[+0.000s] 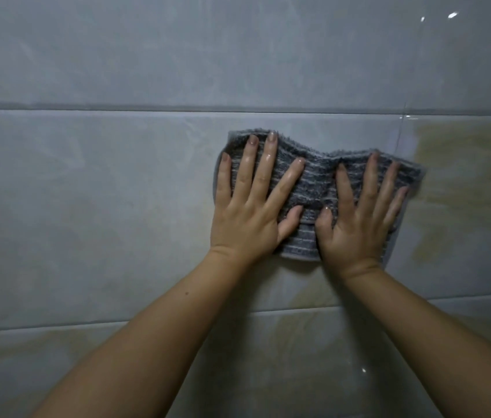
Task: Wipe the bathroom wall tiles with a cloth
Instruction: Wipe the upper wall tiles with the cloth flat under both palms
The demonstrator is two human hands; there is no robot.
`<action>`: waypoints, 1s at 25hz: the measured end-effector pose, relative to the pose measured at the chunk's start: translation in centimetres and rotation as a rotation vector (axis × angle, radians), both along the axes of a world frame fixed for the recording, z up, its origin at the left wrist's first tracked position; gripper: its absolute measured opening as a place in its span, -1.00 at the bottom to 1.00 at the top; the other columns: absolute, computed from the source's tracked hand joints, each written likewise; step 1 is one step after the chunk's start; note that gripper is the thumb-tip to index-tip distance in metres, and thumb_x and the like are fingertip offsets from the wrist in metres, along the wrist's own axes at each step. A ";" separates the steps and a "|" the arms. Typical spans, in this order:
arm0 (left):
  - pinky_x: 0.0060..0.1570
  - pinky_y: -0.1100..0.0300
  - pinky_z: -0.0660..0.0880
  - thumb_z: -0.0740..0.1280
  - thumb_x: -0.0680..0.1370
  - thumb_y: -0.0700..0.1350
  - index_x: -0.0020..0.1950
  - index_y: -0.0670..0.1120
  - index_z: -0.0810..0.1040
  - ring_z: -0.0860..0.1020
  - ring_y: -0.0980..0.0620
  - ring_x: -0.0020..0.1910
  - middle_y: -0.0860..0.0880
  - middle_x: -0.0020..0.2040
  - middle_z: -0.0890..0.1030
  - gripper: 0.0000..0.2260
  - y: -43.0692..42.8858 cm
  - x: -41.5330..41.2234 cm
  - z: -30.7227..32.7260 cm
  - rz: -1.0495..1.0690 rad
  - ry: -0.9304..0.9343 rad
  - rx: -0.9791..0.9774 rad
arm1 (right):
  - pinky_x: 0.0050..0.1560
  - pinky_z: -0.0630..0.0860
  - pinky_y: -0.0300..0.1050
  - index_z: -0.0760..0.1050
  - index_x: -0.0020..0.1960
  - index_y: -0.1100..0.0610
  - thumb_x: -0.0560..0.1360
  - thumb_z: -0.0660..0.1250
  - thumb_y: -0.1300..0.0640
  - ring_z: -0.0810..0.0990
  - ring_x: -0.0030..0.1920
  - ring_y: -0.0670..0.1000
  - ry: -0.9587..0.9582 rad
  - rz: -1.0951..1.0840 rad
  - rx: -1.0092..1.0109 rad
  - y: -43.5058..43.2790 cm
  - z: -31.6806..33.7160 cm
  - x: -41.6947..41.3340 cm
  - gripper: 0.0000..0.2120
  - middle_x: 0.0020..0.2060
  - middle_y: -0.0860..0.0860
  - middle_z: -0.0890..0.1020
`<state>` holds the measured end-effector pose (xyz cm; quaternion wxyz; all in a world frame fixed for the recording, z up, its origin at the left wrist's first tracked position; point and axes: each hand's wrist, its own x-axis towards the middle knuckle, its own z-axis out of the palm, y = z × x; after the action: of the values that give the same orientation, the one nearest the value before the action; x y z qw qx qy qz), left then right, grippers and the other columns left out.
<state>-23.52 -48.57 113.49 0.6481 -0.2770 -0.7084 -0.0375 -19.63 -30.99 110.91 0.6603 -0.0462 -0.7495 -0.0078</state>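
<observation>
A grey striped cloth [316,182] lies flat against the glossy grey-white wall tiles [102,182], just below a horizontal grout line. My left hand [253,206] presses on the cloth's left half with its fingers spread and straight. My right hand [361,212] presses on the right half the same way. The two thumbs nearly meet over the middle of the cloth, which is bunched slightly between them. Both hands look wet.
Horizontal grout lines [147,107] run across the wall above the cloth, and another grout line [461,298] runs below it. A vertical joint [400,137] stands just right of the cloth. Yellowish-beige patches [467,182] mark the tiles to the right and below.
</observation>
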 end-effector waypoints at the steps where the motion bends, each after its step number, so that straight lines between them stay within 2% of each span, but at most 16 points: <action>1: 0.47 -0.29 0.12 0.18 0.61 0.21 0.53 0.04 0.33 0.22 -0.27 0.52 -0.21 0.53 0.28 -0.48 -0.7 -0.1 -0.3 -0.003 0.000 -0.008 | 0.46 -0.02 0.41 0.16 0.52 0.03 0.53 0.10 -0.02 0.06 0.51 0.38 -0.001 0.000 -0.017 -0.6 -0.4 -0.1 -0.43 0.52 0.26 0.17; 7: 0.49 -0.25 0.11 0.17 0.60 0.23 0.52 0.06 0.35 0.21 -0.24 0.53 -0.19 0.53 0.29 -0.48 -5.0 -0.7 -1.2 -0.004 0.003 -0.021 | 0.45 -0.02 0.43 0.14 0.53 0.06 0.54 0.06 -0.04 0.06 0.50 0.42 -0.009 -0.013 -0.030 -4.8 -1.7 -0.8 -0.42 0.51 0.29 0.16; 12: 0.47 -0.27 0.16 0.21 0.57 0.25 0.51 0.06 0.37 0.23 -0.25 0.52 -0.20 0.52 0.30 -0.46 -12.5 -2.1 -2.1 0.050 -0.001 0.012 | 0.43 0.01 0.45 0.12 0.54 0.05 0.53 0.09 -0.04 0.07 0.49 0.42 -0.037 0.009 0.030 -11.8 -2.7 -2.2 -0.40 0.51 0.28 0.17; 19: 0.48 -0.28 0.12 0.22 0.55 0.26 0.50 0.07 0.35 0.23 -0.25 0.52 -0.19 0.52 0.22 -0.43 -24.2 -4.2 -4.2 0.097 -0.026 0.042 | 0.43 -0.01 0.46 0.08 0.56 0.01 0.54 0.09 -0.07 0.10 0.48 0.42 -0.024 0.047 0.108 -22.9 -4.2 -4.6 -0.38 0.51 0.24 0.15; 25: 0.48 -0.27 0.08 0.22 0.54 0.25 0.50 0.05 0.35 0.20 -0.26 0.52 -0.20 0.52 0.20 -0.43 -31.3 -5.7 -5.7 0.111 -0.039 0.058 | 0.42 -0.01 0.45 0.13 0.54 0.02 0.53 0.11 -0.08 0.10 0.48 0.40 -0.025 0.061 0.146 -29.7 -5.1 -6.1 -0.40 0.51 0.21 0.13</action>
<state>-29.19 -79.84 107.82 0.6431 -0.2175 -0.7337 -0.0275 -25.75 -60.66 105.78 0.6526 0.0251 -0.7561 -0.0430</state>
